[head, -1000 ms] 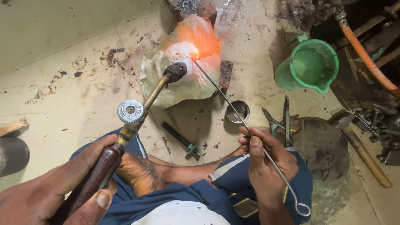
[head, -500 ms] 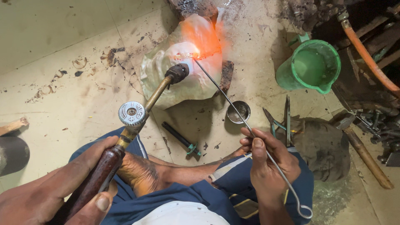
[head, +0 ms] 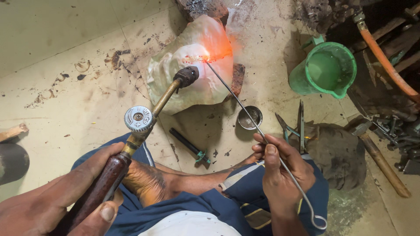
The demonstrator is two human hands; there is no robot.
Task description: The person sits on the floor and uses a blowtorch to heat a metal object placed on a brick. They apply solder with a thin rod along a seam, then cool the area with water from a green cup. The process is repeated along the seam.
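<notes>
On the pale block (head: 175, 87) the glow has narrowed — left hand (head: 57, 201) fingers still grip the torch (head: 144, 118), right hand (head: 282, 175) the rod (head: 236, 98).

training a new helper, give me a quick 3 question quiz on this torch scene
1. True or false: the left hand holds the torch by its wooden handle.
2. What does the rod in the right hand touch at its far end? A) the green jug B) the glowing spot on the pale block C) the small tin
3. Fill in: the pliers lie on the floor between the tin and the ____ hand's far side, below the jug.

Key
1. True
2. B
3. right
</notes>
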